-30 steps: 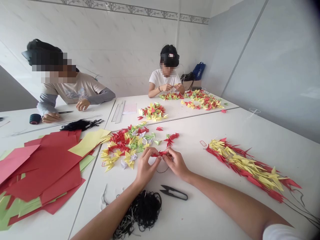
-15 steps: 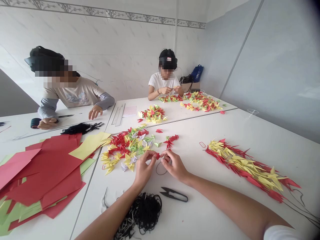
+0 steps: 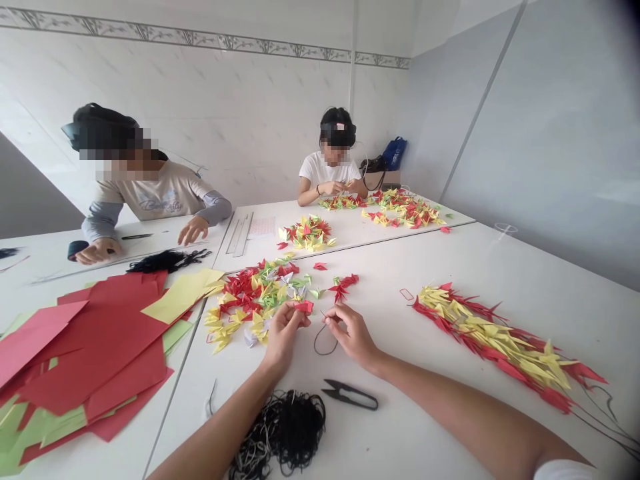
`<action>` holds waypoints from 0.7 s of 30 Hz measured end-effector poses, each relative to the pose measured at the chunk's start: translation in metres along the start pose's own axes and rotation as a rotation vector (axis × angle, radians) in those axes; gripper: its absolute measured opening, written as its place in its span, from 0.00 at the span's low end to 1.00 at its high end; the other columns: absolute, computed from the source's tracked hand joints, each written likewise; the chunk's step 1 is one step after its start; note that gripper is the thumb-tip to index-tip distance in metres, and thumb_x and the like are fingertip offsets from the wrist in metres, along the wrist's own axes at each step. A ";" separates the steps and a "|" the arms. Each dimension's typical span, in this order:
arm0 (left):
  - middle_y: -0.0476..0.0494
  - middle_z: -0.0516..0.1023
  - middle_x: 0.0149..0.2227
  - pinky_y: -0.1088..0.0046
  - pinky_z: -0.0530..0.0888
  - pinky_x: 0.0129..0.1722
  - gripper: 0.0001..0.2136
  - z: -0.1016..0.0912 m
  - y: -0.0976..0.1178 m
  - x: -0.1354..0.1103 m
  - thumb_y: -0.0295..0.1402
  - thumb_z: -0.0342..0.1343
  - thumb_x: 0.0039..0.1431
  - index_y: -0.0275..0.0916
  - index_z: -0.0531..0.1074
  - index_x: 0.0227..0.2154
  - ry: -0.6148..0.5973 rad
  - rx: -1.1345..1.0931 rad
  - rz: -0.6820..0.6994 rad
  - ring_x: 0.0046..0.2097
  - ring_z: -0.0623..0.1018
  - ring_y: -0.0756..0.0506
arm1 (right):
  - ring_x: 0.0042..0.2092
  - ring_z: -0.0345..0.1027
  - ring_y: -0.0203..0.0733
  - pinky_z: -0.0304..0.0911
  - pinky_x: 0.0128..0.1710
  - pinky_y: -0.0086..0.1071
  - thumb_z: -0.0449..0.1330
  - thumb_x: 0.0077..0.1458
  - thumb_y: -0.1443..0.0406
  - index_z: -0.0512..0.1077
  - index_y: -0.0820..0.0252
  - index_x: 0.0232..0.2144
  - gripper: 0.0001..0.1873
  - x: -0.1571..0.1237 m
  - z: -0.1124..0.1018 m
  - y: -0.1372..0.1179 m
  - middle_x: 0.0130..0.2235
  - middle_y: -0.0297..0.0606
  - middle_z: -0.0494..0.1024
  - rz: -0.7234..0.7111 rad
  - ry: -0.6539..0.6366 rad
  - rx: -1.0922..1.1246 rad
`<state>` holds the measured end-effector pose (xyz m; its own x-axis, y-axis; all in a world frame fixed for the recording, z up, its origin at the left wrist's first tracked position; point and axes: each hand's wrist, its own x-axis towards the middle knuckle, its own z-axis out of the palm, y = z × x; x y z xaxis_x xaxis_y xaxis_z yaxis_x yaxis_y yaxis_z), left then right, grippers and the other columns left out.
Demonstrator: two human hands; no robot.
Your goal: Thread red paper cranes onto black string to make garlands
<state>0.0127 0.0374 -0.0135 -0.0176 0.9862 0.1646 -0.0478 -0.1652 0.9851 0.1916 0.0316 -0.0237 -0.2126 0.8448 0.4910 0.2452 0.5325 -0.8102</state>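
One red fold (image 3: 305,307), left hand (image 3: 284,331) pinching; one thread (image 3: 324,354), right hand (image 3: 353,333) pinching, slack liable to snag snips (image 3: 351,395) at five o'clock.

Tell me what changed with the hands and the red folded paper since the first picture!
The hands have come apart. The left hand still pinches the red folded paper. The right hand has drawn off to the right, leaving a gap, with a loop of dark thread below its fingers. The snips and black thread bundle stayed put.
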 end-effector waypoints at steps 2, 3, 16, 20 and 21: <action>0.48 0.73 0.29 0.72 0.74 0.36 0.12 -0.001 0.001 0.002 0.43 0.60 0.58 0.39 0.70 0.32 0.010 -0.036 -0.022 0.30 0.74 0.50 | 0.36 0.68 0.41 0.64 0.39 0.34 0.54 0.66 0.59 0.72 0.57 0.32 0.12 0.000 0.000 0.000 0.33 0.37 0.73 0.001 -0.012 -0.006; 0.48 0.73 0.29 0.72 0.74 0.35 0.12 -0.001 0.002 0.003 0.42 0.60 0.58 0.38 0.71 0.32 0.008 -0.047 -0.029 0.30 0.73 0.50 | 0.36 0.68 0.41 0.65 0.39 0.34 0.54 0.66 0.59 0.72 0.57 0.32 0.12 0.000 0.000 0.000 0.33 0.37 0.73 0.005 -0.017 -0.004; 0.49 0.74 0.31 0.74 0.71 0.37 0.09 -0.002 -0.005 0.002 0.38 0.60 0.60 0.38 0.72 0.34 -0.037 -0.101 -0.045 0.31 0.72 0.52 | 0.34 0.69 0.42 0.64 0.39 0.34 0.57 0.64 0.61 0.74 0.57 0.31 0.11 -0.001 0.000 -0.003 0.32 0.37 0.75 0.016 -0.002 -0.028; 0.49 0.75 0.31 0.74 0.71 0.37 0.09 -0.002 -0.005 0.002 0.38 0.61 0.60 0.38 0.72 0.34 -0.047 -0.098 -0.046 0.31 0.73 0.51 | 0.34 0.69 0.41 0.65 0.38 0.34 0.57 0.64 0.62 0.74 0.57 0.31 0.10 -0.001 0.000 -0.004 0.32 0.37 0.75 0.021 0.001 -0.014; 0.50 0.75 0.31 0.74 0.71 0.37 0.09 -0.001 -0.005 0.002 0.38 0.61 0.59 0.38 0.72 0.34 -0.046 -0.098 -0.047 0.31 0.72 0.51 | 0.34 0.70 0.41 0.65 0.38 0.34 0.57 0.64 0.63 0.74 0.57 0.31 0.10 -0.001 0.000 -0.004 0.32 0.37 0.75 0.021 0.000 -0.011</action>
<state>0.0114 0.0399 -0.0179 0.0329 0.9919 0.1230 -0.1451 -0.1170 0.9825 0.1912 0.0289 -0.0210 -0.2073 0.8557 0.4741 0.2602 0.5154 -0.8165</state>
